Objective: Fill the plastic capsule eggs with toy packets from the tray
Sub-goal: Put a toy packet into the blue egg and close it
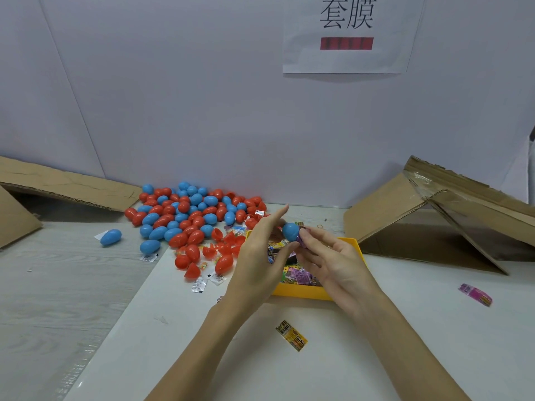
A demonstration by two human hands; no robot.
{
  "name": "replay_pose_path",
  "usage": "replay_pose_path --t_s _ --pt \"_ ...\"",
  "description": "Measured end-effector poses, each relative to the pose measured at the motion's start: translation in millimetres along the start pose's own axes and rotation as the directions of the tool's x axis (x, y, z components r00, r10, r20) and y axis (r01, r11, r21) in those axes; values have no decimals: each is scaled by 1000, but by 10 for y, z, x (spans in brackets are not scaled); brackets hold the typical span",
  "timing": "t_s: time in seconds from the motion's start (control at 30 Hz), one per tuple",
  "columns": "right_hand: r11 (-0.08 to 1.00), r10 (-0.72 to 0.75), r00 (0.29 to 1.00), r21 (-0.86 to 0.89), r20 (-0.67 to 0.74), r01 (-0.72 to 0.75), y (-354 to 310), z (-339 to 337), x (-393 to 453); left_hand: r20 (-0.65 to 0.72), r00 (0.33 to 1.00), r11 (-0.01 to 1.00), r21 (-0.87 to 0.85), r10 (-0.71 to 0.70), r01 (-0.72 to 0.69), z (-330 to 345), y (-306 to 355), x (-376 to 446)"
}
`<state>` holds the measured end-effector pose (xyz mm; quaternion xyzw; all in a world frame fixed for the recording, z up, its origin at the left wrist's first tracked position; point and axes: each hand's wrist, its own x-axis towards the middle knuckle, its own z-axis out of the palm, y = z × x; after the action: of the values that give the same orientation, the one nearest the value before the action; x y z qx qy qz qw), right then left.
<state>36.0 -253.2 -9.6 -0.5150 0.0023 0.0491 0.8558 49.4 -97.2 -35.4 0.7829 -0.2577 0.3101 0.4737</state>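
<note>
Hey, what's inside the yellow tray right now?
The yellow tray holds colourful toy packets, purple and yellow-green ones showing. The left hand and right hand, holding a blue egg above it, cover much of the inside.

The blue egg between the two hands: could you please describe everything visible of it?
The blue egg is smooth, glossy plastic, held above the yellow tray. The left hand cups it from the left; the right hand presses a purple packet against its right side. Only its rounded blue part shows; whether it is closed cannot be told.
</note>
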Motion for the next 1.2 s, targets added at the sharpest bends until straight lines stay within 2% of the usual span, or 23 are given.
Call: replay_pose_path --t_s 0.3,0.43,0.73,0.9,1.03,1.2 --pt "969 151 985 184 80 -163 9 48 -36 12 997 997 -16 73 -73 12 -2 -17" --pt "941 206 974 253 95 -224 23 100 -48 49 998 998 -56 43 -40 9 -21 -34" --pt "872 306 947 369 100 -321 54 186 -107 -13 1000 999 -41 20 -20 -6 -54 -59" --pt "859 333 940 390 68 -332 63 193 -100 -43 998 997 -64 36 -39 32 -33 -73" --pt "860 319 945 397 71 -320 82 176 -90 -70 998 993 -119 -5 -4 68 -10 -71" --pt "965 179 981 180 74 -190 95 136 -81 -74 985 976 -164 -156 142 64 -32 -50"
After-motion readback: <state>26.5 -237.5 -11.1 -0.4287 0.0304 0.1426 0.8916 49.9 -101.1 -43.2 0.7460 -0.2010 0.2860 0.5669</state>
